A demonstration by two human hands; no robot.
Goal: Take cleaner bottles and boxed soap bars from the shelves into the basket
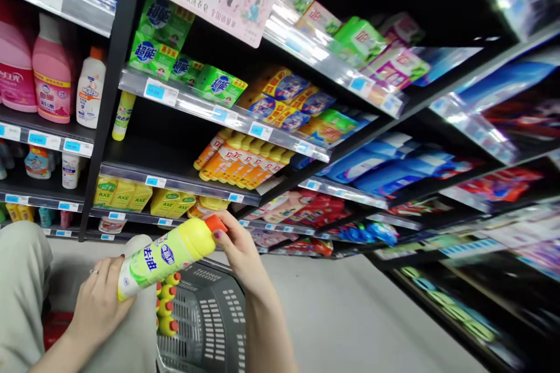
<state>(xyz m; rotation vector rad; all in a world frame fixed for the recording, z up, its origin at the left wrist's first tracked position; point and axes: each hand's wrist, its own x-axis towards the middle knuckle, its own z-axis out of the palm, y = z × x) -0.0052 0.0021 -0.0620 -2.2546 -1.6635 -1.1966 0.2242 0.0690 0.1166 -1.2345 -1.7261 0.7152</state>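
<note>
Head view: the yellow bottle (160,261) is held between the two hands, in front of the person's bent knees and over the near edge of the basket. Its long axis runs aslant, base low at the left, red cap (215,227) up at the right, the printed label turned toward the camera. Neither hand has to reach for it: the left hand (100,291) is wrapped about the base, and the right hand (240,250) grips the cap between thumb and fingers. Of the two, the right is nearer the shelving, while the left is close beside the leg (142,297).

Below the bottle, between that leg and the right forearm, sits the grey basket (214,309), with several red-capped yellow bottles (167,308) along its left side. How deep they go is hidden by the leg. Pale floor (315,303) spreads to the right of the forearm.

Beyond the hands stands the dark shelving (151,152): yellow jugs (122,193) low down, orange bottles (242,157) one level up, and a lone yellow-green bottle (123,116) at the left end of that level. Green packs (221,86) sit above. Pink bottles (51,76) fill part of the left bay; far right, the shelves blur.
</note>
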